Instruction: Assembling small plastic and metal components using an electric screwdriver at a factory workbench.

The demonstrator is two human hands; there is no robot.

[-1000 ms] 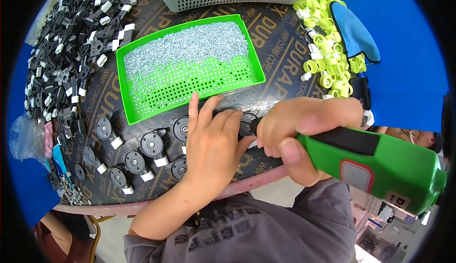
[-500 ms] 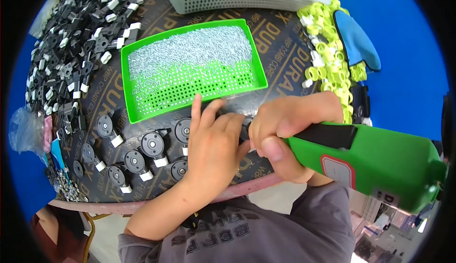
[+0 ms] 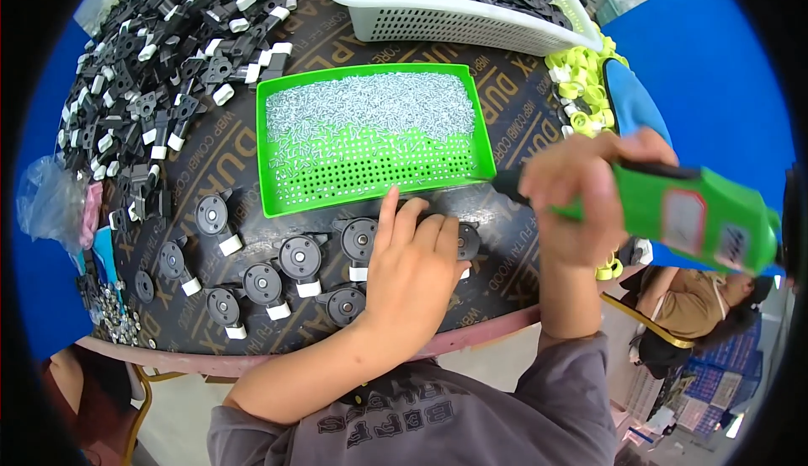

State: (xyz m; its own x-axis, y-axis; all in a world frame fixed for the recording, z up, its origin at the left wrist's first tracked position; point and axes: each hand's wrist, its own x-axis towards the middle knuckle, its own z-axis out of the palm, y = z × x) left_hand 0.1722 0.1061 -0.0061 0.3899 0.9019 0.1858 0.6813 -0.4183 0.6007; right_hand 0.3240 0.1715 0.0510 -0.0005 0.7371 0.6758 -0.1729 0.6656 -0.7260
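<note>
My right hand point(image 3: 581, 192) is wrapped round a green electric screwdriver point(image 3: 720, 226). Its blurred dark tip lies beside the right end of a green tray point(image 3: 266, 159) of small silver screws. My left hand point(image 3: 412, 276) rests on the dark board just in front of that tray. Its thumb and fingers are about a black disc part point(image 3: 469, 241) with a white end, which is partly covered by the hand. Left of this hand lie several similar parts, among them a black disc part point(image 3: 300, 257) with its white end toward me.
A heap of black pieces with white ends point(image 3: 181, 79) covers the far left. At the back stands a white basket point(image 3: 446, 26) of black discs. Yellow-green rings point(image 3: 581, 87) and a blue cloth item point(image 3: 635, 104) lie right. Small metal pieces point(image 3: 118, 319) sit lower left. Another person point(image 3: 690, 306) is at the right.
My right hand has moved the screwdriver up and right, off the disc part by my left hand. The view has shifted, with more of the basket and a person at the right now showing.
</note>
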